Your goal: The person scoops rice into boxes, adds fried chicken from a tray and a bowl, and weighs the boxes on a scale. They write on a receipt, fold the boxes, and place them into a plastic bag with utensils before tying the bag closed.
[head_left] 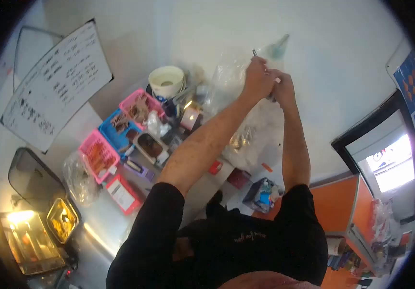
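Note:
Both my hands are raised together in front of the pale wall. My left hand is closed, and the tip of a thin dark rod-like thing sticks up past its fingers. Right against it, my right hand is closed too, its fingers bent in towards the left hand. What it holds is hidden, and I cannot tell its kind. Clear plastic bags hang on the wall just left of my hands. Above them a see-through greenish piece shows against the wall.
Along the counter at left stand a white bucket, a pink basket, a blue basket and a red box. A whiteboard hangs above. Below my arms is an open bin; an orange cabinet stands at right.

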`<state>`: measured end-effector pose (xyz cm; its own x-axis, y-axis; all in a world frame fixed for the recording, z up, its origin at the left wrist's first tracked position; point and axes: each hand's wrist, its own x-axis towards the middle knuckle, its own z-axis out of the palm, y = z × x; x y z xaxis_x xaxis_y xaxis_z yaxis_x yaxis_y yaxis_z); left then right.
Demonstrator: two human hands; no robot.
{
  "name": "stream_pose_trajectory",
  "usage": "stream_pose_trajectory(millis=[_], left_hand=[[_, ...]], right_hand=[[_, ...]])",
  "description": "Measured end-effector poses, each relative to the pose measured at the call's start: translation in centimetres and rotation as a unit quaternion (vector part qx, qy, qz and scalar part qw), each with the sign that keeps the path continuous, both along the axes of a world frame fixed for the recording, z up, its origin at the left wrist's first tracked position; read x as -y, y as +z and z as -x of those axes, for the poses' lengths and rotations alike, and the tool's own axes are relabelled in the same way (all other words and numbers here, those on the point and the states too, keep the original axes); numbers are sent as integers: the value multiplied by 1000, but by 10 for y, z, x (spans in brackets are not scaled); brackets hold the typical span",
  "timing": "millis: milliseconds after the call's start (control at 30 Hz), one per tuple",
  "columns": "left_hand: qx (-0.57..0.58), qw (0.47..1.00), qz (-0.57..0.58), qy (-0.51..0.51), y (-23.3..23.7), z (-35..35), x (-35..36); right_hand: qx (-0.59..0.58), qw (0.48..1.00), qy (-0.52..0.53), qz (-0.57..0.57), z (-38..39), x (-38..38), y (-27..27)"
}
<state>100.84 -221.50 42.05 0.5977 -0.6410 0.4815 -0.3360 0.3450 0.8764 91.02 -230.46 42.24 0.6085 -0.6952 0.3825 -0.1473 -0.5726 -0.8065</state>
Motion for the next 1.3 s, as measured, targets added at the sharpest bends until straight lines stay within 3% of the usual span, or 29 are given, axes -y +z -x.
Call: stream_pose_trajectory(millis=[33,100,133,233,267,300,367,500,533,633,733,833,967,1067,1167,1267,1300], left_hand=[[-45,999,15,-3,2,-1,14],[117,974,54,189,0,-2,31],[199,936,74,279,1,-3,40],[262,892,-47,365,27,-1,82],[245,906,-158,305,20,-16,115],[192,954,-171,156,24,-33,136],[66,971,-179,-145,33,-68,167],[46,983,162,-69,62,-79,209],[46,980,159,-111,72,-81,219],[161,981,61,-93,86,-93,254],[263,957,118,-18,75,-104,284],[246,937,208,136,55,-95,291],[231,942,178,166,16,-115,303],[212,961,109,137,8,-114,289],[153,972,133,122,5,-105,269],[215,950,141,177,3,-71,205],[248,940,139,188,-4,-55,177]], right_hand=[[22,1000,-4,21,12,14,-3],[68,995,-10,66,30,51,-5],[81,996,-2,28,43,64,-4],[142,990,12,-6,65,113,9],[159,987,14,-6,70,127,12],[169,985,3,-19,72,138,17],[184,982,-11,-45,72,159,30],[226,972,-23,54,71,191,31],[243,967,-19,69,69,198,27],[284,952,-43,104,55,214,12],[266,943,-110,169,43,220,-4],[228,948,-140,174,40,219,-22],[177,961,-157,146,42,220,-56],[223,952,-158,141,45,223,-85],[307,855,-252,333,72,200,-71],[362,826,-371,223,105,163,-71],[324,827,-382,255,113,136,-52]])
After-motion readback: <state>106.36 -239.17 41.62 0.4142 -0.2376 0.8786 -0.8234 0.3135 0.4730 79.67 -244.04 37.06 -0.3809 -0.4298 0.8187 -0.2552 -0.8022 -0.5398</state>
